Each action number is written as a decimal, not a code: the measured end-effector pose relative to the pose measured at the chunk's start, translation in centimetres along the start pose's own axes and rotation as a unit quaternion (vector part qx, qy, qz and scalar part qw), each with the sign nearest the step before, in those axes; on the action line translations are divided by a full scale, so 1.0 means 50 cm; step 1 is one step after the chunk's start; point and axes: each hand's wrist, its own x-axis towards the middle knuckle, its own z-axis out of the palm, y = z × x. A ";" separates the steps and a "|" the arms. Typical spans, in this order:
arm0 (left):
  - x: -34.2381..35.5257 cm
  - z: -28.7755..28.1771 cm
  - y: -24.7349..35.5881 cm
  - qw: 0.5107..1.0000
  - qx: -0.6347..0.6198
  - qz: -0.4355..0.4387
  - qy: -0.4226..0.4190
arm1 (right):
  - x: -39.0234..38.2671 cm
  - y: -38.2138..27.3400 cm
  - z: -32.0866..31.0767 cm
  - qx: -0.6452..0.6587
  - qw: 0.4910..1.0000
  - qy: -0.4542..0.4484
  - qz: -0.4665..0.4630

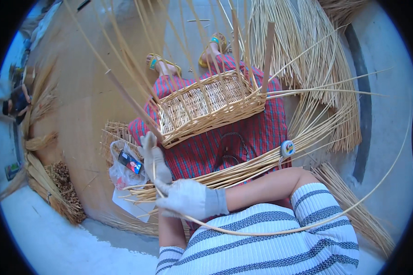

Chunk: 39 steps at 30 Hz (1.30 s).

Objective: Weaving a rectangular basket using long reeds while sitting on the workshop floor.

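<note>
Striped top [266, 231] fills the bottom of the view, nearest the camera. Beyond the hands, the basket [211, 124] rests on the red checked cloth [188, 164] over the lap, its long axis slanting from lower left to upper right. It lies up and to the right of both gloved hands, with its near left corner closest to them. A thick post [133, 103] rises from that corner, leaning left, and thin stakes stand along the sides.

The left hand [156, 162] is the nearer one, its fingertips just beside the post's foot; whether it grips anything is hard to tell. The right hand [188, 199] sits below it, farther from the basket, fingers closed round a long rod [261, 234]. From there the rod's short end points up across the left hand, while its long end sweeps right in a wide curve.

Between the basket and the top lies a bundle [243, 171] of rods, with a round white tape measure [287, 148] by its right part. Left of the hands, a phone [130, 162] lies on a plastic bag [118, 176].
</note>
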 end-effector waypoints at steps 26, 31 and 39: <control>0.147 0.034 -0.027 0.917 -0.330 -0.188 -0.122 | -0.091 0.256 -0.086 0.065 0.877 0.441 0.179; 0.142 0.001 -0.045 0.895 -0.382 -0.180 -0.145 | -0.083 0.276 -0.104 0.242 0.821 0.459 0.236; 0.133 -0.009 -0.024 0.922 -0.197 -0.155 -0.295 | -0.098 0.266 -0.140 0.264 0.785 0.494 0.265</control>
